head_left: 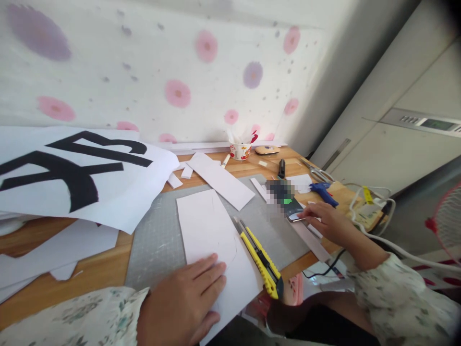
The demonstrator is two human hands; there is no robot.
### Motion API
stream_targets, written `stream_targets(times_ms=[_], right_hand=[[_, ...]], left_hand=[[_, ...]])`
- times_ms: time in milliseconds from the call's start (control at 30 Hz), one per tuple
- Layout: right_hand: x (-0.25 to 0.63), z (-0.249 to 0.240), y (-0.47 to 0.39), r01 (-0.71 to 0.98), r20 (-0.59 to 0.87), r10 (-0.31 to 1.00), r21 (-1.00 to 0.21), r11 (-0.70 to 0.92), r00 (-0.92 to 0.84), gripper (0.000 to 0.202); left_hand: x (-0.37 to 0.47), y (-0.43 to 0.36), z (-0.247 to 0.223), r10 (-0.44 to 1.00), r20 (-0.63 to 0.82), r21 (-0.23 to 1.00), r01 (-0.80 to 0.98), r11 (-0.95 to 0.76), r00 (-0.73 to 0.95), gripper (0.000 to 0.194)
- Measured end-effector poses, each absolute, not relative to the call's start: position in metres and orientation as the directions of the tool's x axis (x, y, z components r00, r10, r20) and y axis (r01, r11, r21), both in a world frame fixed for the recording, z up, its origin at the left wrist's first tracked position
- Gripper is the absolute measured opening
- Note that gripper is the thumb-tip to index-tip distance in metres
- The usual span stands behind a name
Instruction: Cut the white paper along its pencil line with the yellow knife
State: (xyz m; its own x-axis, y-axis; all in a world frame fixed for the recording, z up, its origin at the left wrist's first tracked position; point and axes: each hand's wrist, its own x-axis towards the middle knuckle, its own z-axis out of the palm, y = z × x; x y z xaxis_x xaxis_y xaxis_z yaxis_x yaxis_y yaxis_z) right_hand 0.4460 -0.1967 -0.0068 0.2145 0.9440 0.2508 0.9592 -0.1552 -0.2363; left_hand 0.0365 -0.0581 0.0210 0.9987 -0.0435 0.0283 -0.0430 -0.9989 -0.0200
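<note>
I can see a patterned tub (240, 152) at the back of the table, with clear plastic pieces and something red poking out of its top; its depths are hidden from me. A mouse (267, 150) sits just beside it.

On my left side, the left hand (187, 298) lies flat and ungripping, fingers spread over the white card (201, 216) at the front of the grey cutting mat (154, 240). A yellow cutter (260, 259) lies along the card's right side. My right hand (329, 223) has its fingertips at the near end of the phone (295, 215); I can't tell whether they pinch it or only touch it.

Past the phone lie a blue glue gun (324, 192) and scissors (319, 173). A large sheet with black strokes (126, 202) covers the left of the wooden table (111, 254). Flowered covering (126, 43) lines the wall; a pale appliance (414, 91) stands right.
</note>
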Motion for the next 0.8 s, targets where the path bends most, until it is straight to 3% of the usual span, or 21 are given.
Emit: stream_targets(times_ms=[100,267,433,700,800], right_hand=[[0.444,-0.005,-0.197,0.958,0.255,0.941,-0.237,-0.162,0.222,0.014],[0.446,-0.003,-0.198,0.96,0.202,0.955,-0.219,-0.172,0.217,0.016],[0.45,-0.003,-0.197,0.96,0.173,0.96,-0.213,-0.181,0.219,0.021],[0.453,-0.004,-0.194,0.959,0.165,0.961,-0.217,-0.183,0.221,0.019],[0.453,-0.007,-0.194,0.958,0.166,0.96,-0.217,-0.186,0.224,0.019]], left_hand=[[0.035,-0.061,0.018,-0.096,0.076,-0.018,-0.095,-0.995,0.992,0.045],[0.028,-0.06,0.008,-0.121,0.12,0.107,-0.135,-0.985,0.985,0.046],[0.032,-0.048,0.008,0.037,-0.047,0.266,0.048,-0.963,0.998,0.068],[0.036,-0.018,0.009,0.207,-0.251,0.16,0.251,-0.955,0.946,0.106],[0.043,0.003,0.012,0.253,-0.299,0.116,0.298,-0.947,0.92,0.105]])
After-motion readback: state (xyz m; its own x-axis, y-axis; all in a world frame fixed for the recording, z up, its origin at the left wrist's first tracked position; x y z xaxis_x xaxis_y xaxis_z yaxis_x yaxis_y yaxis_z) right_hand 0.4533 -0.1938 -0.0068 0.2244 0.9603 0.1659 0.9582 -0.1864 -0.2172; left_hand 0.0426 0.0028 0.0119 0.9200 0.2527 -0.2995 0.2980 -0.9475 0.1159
